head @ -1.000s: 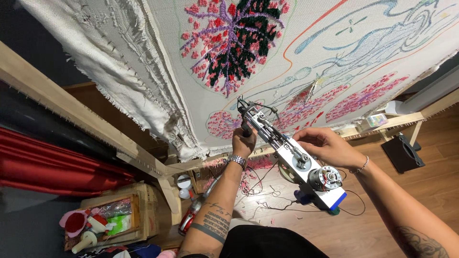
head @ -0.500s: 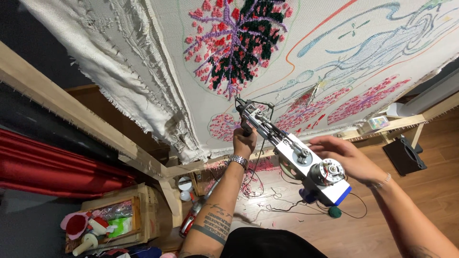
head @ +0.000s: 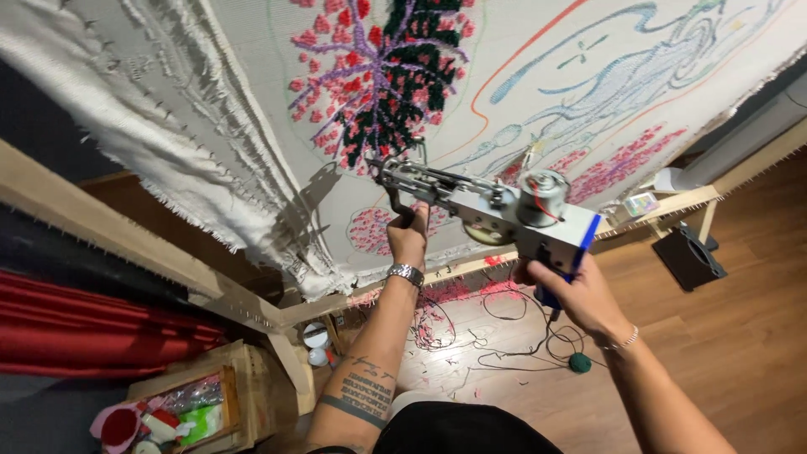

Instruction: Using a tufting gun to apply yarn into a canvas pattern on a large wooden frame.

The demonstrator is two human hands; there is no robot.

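You've got the tufting gun [head: 483,206] up in both hands, and its long axis runs from your right hand [head: 572,294] up and across to your left hand [head: 409,240], needle end leading. Your left hand is clenched round the front handle, just behind the nose; your right hand is wrapped round the blue rear grip, low and nearer your body. The needle tip [head: 378,168] sits beyond your left hand, right at the cloth, though whether it actually touches I cannot tell.

Ahead of that tip is the stretched backing cloth [head: 588,50], and the nearest work is the pink, purple and black tufted patch [head: 378,76], just above your left hand (a smaller pink patch [head: 370,227] lies beside it, lower down). To the far side of your right hand run thin blue and orange outlines on bare cloth.

The cloth hangs on a wooden frame [head: 252,303] whose lower rail passes beneath both hands. Under them, the wooden floor [head: 740,336] carries loose yarn scraps [head: 462,311], a trailing cord and a green ball [head: 577,362].
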